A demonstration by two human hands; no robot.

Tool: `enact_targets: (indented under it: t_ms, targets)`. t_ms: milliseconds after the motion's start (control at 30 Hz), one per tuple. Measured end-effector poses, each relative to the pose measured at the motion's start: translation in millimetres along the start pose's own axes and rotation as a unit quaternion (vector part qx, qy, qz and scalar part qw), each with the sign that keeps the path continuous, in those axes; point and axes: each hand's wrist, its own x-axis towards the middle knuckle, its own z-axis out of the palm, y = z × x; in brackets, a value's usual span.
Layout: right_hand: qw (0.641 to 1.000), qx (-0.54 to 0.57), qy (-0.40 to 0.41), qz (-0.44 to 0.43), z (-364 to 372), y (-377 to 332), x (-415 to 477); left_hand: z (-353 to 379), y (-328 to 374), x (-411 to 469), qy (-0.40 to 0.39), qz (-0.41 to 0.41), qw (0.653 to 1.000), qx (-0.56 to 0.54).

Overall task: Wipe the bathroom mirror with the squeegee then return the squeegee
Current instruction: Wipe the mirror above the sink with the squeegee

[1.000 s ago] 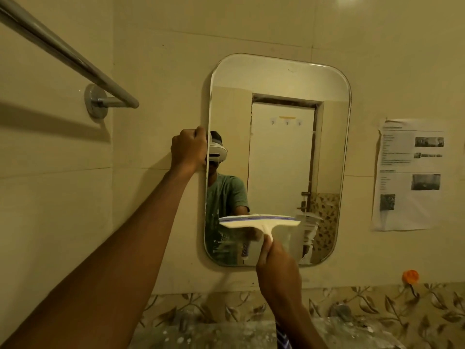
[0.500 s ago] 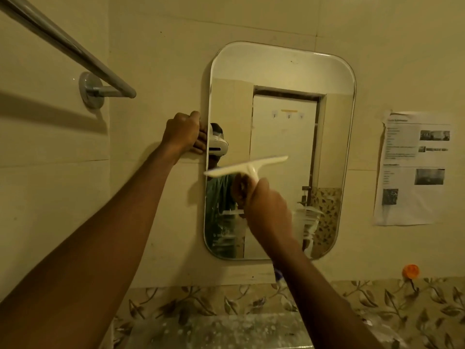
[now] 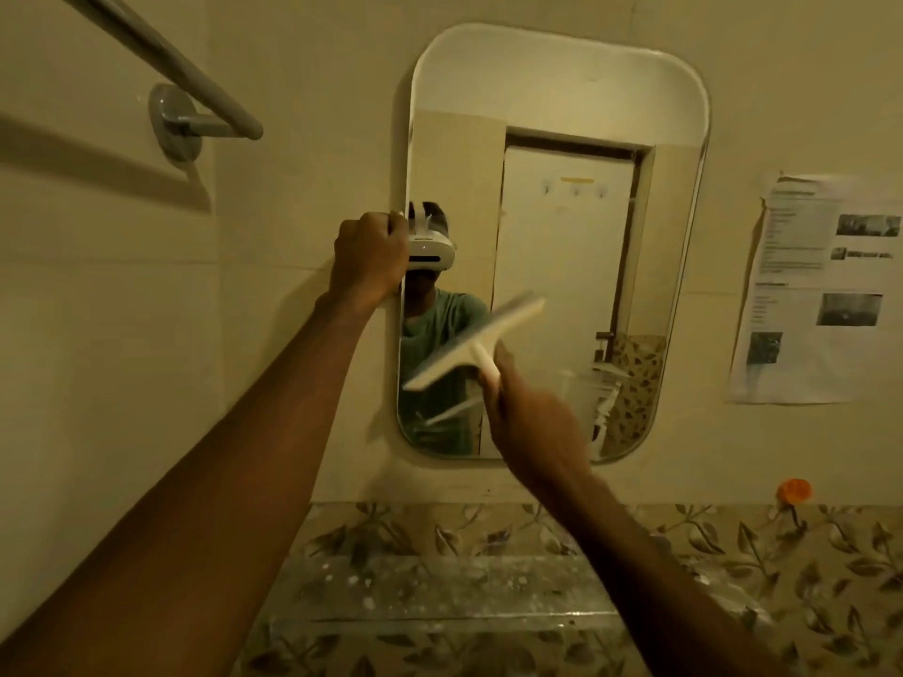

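Note:
A tall mirror [image 3: 576,105] with rounded corners hangs on the beige tiled wall ahead. My left hand [image 3: 369,254] grips the mirror's left edge at mid height, fingers curled round it. My right hand [image 3: 530,425] holds the handle of a white squeegee [image 3: 476,342] in front of the mirror's lower left part. The squeegee's blade is tilted, its right end higher than its left, and it is blurred by motion. Whether the blade touches the glass I cannot tell.
A metal towel bar [image 3: 161,56] juts from the wall at upper left. A printed paper sheet [image 3: 821,290] is stuck to the wall right of the mirror. A glass shelf [image 3: 440,593] runs below the mirror, over leaf-patterned tiles. An orange hook [image 3: 794,491] sits at lower right.
The squeegee rose from low on the mirror to mid height, then came down a little and tilted steeply, left end down. My left hand stayed on the mirror's edge.

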Motion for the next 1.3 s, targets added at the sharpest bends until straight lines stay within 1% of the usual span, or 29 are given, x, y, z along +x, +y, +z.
enact_targets:
  t_ms: [33, 100, 200, 300, 400, 467, 500, 600, 667, 700, 767, 833, 967, 1033, 1100, 1200, 1300]
  targets:
    - [1.0, -0.001, -0.008, -0.025, -2, -4, 13, 1, -5, -6, -0.007, -0.006, 1.0, 0.003]
    - [0.995, -0.042, -0.037, -0.081, 3, -8, 27, 2, -14, -19, -0.023, -0.029, 0.999, -0.012]
    - [0.979, -0.106, -0.076, -0.154, 18, 0, 19, 4, -23, -31, -0.031, -0.079, 0.995, -0.046]
    - [0.966, -0.126, -0.114, -0.196, 28, 26, -4, 5, -23, -34, -0.02, -0.1, 0.993, -0.053]
    - [0.948, -0.163, -0.156, -0.224, 21, 69, -16, 7, -21, -36, -0.009, -0.114, 0.992, -0.056]
    - [0.943, -0.172, -0.172, -0.227, 8, 99, -19, 8, -19, -40, -0.001, -0.12, 0.991, -0.052]
    - [0.943, -0.173, -0.167, -0.229, 2, 111, -20, 9, -17, -41, 0.006, -0.123, 0.991, -0.049]
    - [0.945, -0.177, -0.149, -0.231, -9, 121, -24, 12, -15, -47, 0.02, -0.132, 0.99, -0.046]
    - [0.943, -0.161, -0.187, -0.223, -8, 110, -24, 14, -17, -52, 0.023, -0.139, 0.989, -0.045]
    - [0.94, -0.16, -0.193, -0.231, -7, 99, -22, 15, -19, -55, 0.025, -0.146, 0.988, -0.049]
    - [0.934, -0.171, -0.165, -0.269, 2, 73, -14, 17, -23, -60, 0.028, -0.163, 0.984, -0.063]
    - [0.933, -0.173, -0.134, -0.287, 16, 49, -4, 20, -23, -62, 0.031, -0.179, 0.98, -0.076]
    - [0.938, -0.161, -0.118, -0.284, 30, 26, 7, 23, -23, -61, 0.04, -0.184, 0.98, -0.064]
    - [0.939, -0.156, -0.117, -0.285, 25, 39, 7, 23, -24, -61, 0.04, -0.176, 0.982, -0.055]
    - [0.937, -0.163, -0.139, -0.276, 12, 64, 5, 24, -25, -62, 0.044, -0.161, 0.985, -0.04]
    - [0.939, -0.19, -0.16, -0.238, -8, 110, -2, 27, -27, -62, 0.061, -0.146, 0.987, -0.018]
    - [0.94, -0.207, -0.165, -0.213, -16, 123, -14, 29, -27, -62, 0.068, -0.139, 0.988, -0.006]
